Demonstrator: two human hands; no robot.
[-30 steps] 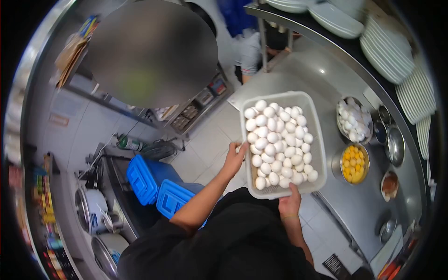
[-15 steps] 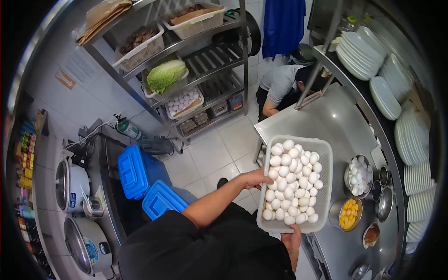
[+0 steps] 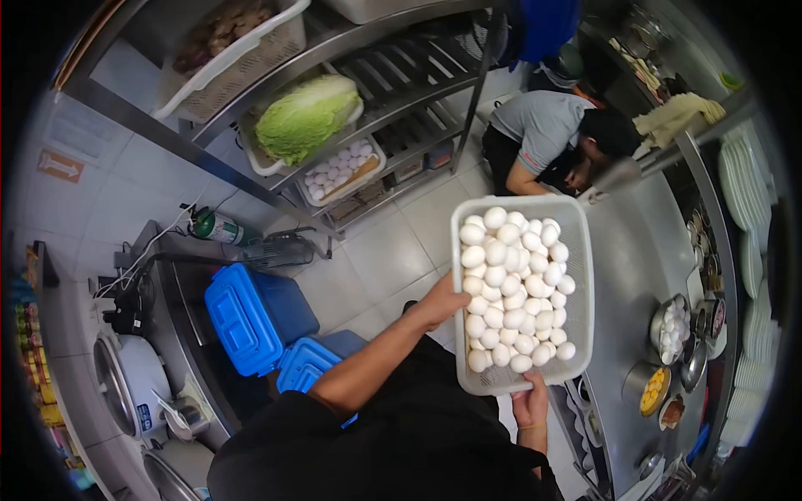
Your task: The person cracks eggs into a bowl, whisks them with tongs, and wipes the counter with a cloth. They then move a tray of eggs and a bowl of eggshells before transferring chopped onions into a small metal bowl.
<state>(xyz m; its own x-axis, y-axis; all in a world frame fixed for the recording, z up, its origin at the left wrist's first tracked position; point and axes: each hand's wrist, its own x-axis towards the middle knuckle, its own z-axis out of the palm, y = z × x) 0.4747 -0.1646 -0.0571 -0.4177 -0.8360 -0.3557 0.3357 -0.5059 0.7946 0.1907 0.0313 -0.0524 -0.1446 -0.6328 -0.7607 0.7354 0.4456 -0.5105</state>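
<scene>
A white plastic basket point(image 3: 577, 275) full of white eggs point(image 3: 514, 292) is held out in front of me, just left of the steel counter. My left hand point(image 3: 443, 302) grips its left rim, thumb over the edge. At the near edge, my right hand point(image 3: 530, 401) is closed on the rim, its fingers partly hidden under the basket. The eggs lie heaped, mostly toward the basket's left side.
The steel counter point(image 3: 639, 275) bears a pot of yolks point(image 3: 654, 391) and a bowl of eggshells point(image 3: 672, 330). A person in a grey shirt point(image 3: 543, 125) crouches beyond it. Shelving point(image 3: 401, 92) holds cabbage point(image 3: 307, 118) and another egg basket point(image 3: 341, 171). Blue lidded bins point(image 3: 251, 317) stand left.
My view has shifted toward the shelves, which look nearer. The egg basket, still in both hands, has moved away from the counter's bowls and sits slightly higher in view.
</scene>
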